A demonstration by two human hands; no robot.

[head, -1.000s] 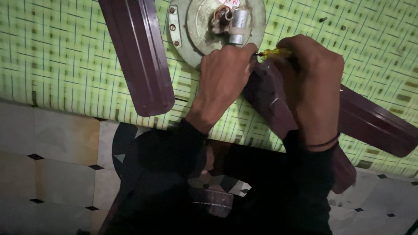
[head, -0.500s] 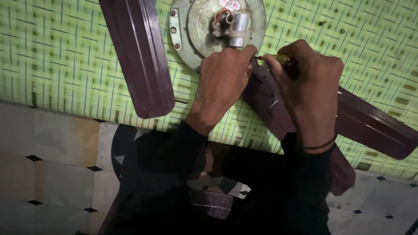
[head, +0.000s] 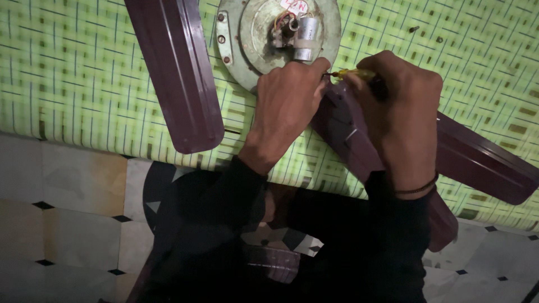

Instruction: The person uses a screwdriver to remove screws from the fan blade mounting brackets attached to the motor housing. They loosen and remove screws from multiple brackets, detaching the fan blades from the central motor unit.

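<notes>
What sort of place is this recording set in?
Probably a home floor used for repair work: a green woven mat over pale floor tiles, with a ceiling fan motor and maroon blade lying on it.

The fan blades [head: 174,73] are smooth, glossy maroon metal. The motor housing [head: 252,33] is dull, worn metal. The mat [head: 73,73] is woven plastic, slightly shiny.

Fan blades [head: 174,73] flank motor [head: 264,33]; mat [head: 73,73] leftward open.
</notes>
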